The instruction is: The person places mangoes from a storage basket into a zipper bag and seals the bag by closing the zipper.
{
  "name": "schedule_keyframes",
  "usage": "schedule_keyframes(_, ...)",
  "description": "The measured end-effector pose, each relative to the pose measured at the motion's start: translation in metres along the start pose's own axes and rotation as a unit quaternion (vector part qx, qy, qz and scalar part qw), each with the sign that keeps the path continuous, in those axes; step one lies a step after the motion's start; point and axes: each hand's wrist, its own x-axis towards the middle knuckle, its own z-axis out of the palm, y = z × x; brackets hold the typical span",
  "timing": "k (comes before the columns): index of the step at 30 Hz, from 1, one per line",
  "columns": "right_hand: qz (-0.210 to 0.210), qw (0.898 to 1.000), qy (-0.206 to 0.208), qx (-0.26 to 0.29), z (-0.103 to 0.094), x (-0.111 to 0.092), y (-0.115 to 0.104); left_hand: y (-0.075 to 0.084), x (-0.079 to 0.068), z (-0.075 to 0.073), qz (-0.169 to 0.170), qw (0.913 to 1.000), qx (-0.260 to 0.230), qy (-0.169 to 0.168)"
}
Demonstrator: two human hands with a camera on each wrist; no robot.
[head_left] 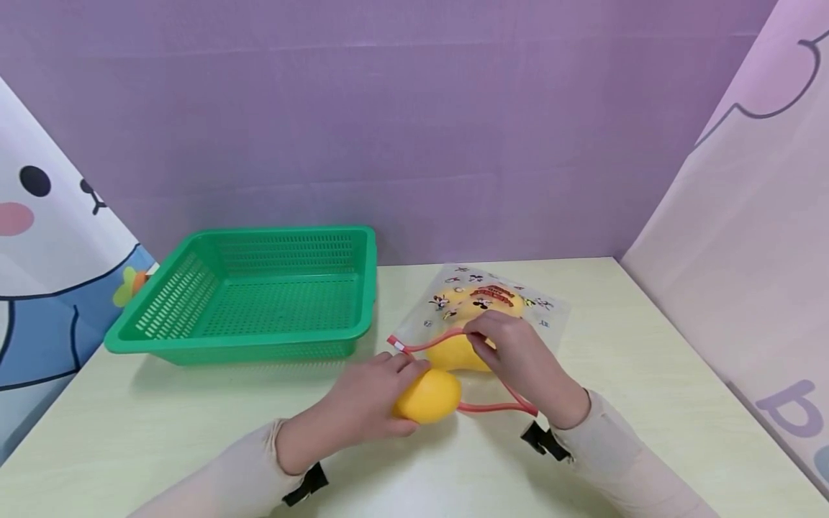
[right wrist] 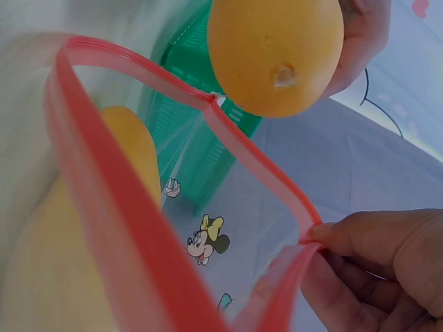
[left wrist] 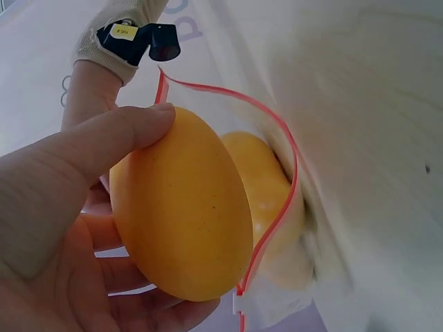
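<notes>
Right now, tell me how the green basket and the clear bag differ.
The green basket is opaque with slotted walls; the clear bag is see-through film with cartoon prints.
The basket has a plain green rim; the bag has a red zip edge.
No hand touches the basket; the right hand pinches the bag's edge.
Both rest on the table, mouths open.

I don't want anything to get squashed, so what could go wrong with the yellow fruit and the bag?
The left hand grips the smooth yellow fruit at the bag's open mouth, so it might slip onto the table. The right hand pinches the red edge; letting go could make the mouth sag. Dropped in hard, the fruit might bump the fruit inside.
</notes>
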Motion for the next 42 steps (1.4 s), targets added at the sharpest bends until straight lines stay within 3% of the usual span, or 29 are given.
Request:
schedule_keyframes(19,-0.009,1.000,0.003,0.009,0.000,-0.001,0.000,0.009,0.020,0.026,0.005,0.9991,-0.007,-0.041)
schedule_keyframes(27,-0.009,1.000,0.003,0.010,0.000,-0.002,0.000,0.015,0.029,0.030,0.017,0.9991,0.009,-0.037)
schedule_keyframes(42,-0.009,1.000,0.007,0.006,0.000,-0.002,-0.001,0.022,0.040,0.034,-0.009,0.9986,0.015,-0.050)
